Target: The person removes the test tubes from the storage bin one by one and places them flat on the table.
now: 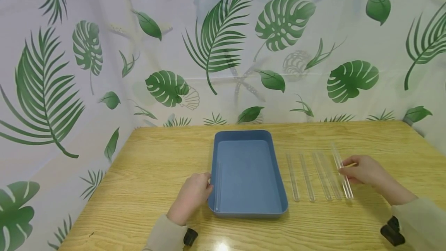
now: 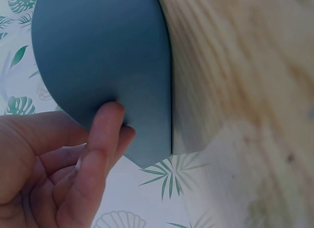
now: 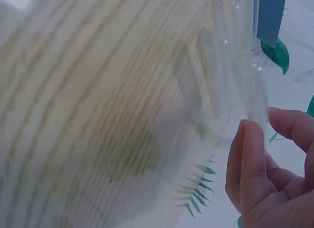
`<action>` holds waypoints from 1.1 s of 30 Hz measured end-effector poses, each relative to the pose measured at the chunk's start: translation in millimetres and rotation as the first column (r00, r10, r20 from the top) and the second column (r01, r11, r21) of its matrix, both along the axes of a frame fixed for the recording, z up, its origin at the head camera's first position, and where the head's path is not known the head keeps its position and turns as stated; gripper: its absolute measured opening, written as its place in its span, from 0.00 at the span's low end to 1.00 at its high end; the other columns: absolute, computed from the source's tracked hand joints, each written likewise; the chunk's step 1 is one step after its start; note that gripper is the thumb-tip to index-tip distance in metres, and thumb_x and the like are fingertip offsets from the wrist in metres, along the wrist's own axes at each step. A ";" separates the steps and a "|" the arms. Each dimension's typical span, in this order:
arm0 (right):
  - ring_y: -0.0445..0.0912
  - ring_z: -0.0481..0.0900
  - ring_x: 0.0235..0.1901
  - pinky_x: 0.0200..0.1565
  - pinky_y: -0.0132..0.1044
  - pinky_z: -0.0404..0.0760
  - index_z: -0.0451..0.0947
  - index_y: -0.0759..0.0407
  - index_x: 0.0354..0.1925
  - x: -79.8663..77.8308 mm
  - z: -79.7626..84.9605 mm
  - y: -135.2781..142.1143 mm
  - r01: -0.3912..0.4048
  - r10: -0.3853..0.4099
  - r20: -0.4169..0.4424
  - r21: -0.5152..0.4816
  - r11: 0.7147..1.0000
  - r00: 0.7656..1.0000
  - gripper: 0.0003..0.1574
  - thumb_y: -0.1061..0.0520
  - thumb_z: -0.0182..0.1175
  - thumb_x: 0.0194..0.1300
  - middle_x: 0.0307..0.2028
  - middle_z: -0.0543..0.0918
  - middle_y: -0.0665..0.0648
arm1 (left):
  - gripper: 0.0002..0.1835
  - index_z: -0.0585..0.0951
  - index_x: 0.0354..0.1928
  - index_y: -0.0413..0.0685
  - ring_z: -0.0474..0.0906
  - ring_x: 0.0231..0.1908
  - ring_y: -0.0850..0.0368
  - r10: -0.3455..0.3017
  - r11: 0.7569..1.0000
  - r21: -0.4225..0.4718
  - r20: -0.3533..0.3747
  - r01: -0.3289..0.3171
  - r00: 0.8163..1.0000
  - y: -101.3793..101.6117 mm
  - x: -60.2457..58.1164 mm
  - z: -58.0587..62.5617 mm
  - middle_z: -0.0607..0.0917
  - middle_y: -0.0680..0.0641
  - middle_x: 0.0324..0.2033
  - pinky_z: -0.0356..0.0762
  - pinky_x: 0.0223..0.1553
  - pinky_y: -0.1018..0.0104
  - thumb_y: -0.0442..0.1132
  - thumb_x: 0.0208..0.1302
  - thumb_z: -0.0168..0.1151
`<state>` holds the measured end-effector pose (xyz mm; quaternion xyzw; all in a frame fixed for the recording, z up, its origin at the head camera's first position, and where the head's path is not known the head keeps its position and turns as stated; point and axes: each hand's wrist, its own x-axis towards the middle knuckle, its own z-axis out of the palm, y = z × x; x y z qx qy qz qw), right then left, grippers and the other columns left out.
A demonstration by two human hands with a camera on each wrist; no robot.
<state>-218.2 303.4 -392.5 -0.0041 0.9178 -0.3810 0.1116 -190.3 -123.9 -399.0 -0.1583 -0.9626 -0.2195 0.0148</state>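
Observation:
My right hand point(image 1: 362, 171) pinches a clear test tube point(image 1: 347, 189) between thumb and fingers, at the right end of a row of similar tubes. In the right wrist view the held tube point(image 3: 256, 90) runs upward from the fingertips, looking blurred. Several more clear test tubes point(image 1: 307, 179) lie side by side on the table between that hand and a blue rectangular tray point(image 1: 280, 181). Inside the tray, along its left wall, lies one tube point(image 1: 218, 189). My left hand point(image 1: 193, 193) holds the tray's left wall near the front corner, its fingers against the outer side point(image 2: 117, 61).
The wooden table point(image 1: 156, 154) carries the tray near its middle. Behind and to the left hangs a white cloth point(image 1: 167, 42) printed with green leaves. Dark wrist devices point(image 1: 393, 232) show at both sleeves.

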 end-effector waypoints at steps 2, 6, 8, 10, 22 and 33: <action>0.46 0.77 0.27 0.29 0.40 0.78 0.62 0.84 0.47 -1.4 -0.6 0.5 -0.003 0.003 -0.009 0.030 1.000 1.000 0.32 0.55 0.55 0.59 0.31 0.77 0.63 | 0.15 0.75 0.45 0.29 0.62 0.11 0.66 -0.003 1.000 -0.001 -0.004 0.003 1.000 -0.5 0.0 -0.1 0.71 0.52 0.13 0.63 0.13 0.74 0.29 0.55 0.56; 0.47 0.77 0.25 0.27 0.40 0.77 0.64 0.83 0.45 -3.5 -2.4 -0.2 -0.004 0.008 -0.039 0.094 0.996 0.999 0.29 0.56 0.55 0.59 0.28 0.77 0.61 | 0.15 0.75 0.45 0.28 0.61 0.10 0.66 -0.010 1.000 -0.002 -0.008 0.010 1.000 -0.8 -0.2 0.1 0.70 0.53 0.12 0.63 0.12 0.74 0.29 0.55 0.56; 0.47 0.77 0.23 0.26 0.40 0.77 0.65 0.83 0.44 -4.0 -3.6 -1.5 -0.005 0.012 -0.058 0.131 0.991 0.998 0.28 0.57 0.55 0.58 0.27 0.78 0.59 | 0.15 0.75 0.45 0.28 0.61 0.10 0.66 -0.009 1.000 -0.002 -0.008 0.009 1.000 -0.8 -0.3 0.3 0.70 0.53 0.12 0.63 0.12 0.74 0.29 0.55 0.56; 0.47 0.76 0.22 0.24 0.40 0.76 0.66 0.83 0.42 -4.7 -4.0 -2.7 -0.009 0.022 -0.075 0.170 0.985 0.997 0.27 0.57 0.55 0.57 0.25 0.77 0.59 | 0.15 0.75 0.45 0.28 0.61 0.11 0.66 -0.007 1.000 -0.003 -0.008 0.007 1.000 -0.7 -0.5 0.2 0.70 0.53 0.13 0.63 0.13 0.74 0.29 0.55 0.56; 0.45 0.72 0.17 0.23 0.42 0.72 0.68 0.83 0.38 -9.4 -8.3 -7.6 -0.050 0.090 -0.111 0.317 0.947 0.990 0.21 0.61 0.53 0.56 0.19 0.75 0.55 | 0.14 0.76 0.44 0.28 0.59 0.10 0.66 -0.019 1.000 -0.005 -0.029 0.018 0.999 -1.6 -1.4 -1.2 0.68 0.54 0.10 0.61 0.12 0.74 0.29 0.55 0.56; 0.45 0.71 0.19 0.24 0.43 0.73 0.70 0.82 0.36 -11.8 -10.3 -8.3 -0.054 0.101 -0.120 0.341 0.938 0.988 0.19 0.62 0.53 0.54 0.22 0.76 0.59 | 0.15 0.75 0.45 0.29 0.63 0.09 0.66 -0.007 1.000 -0.003 -0.001 0.007 1.000 -1.5 -0.6 0.0 0.70 0.54 0.11 0.63 0.12 0.74 0.30 0.56 0.55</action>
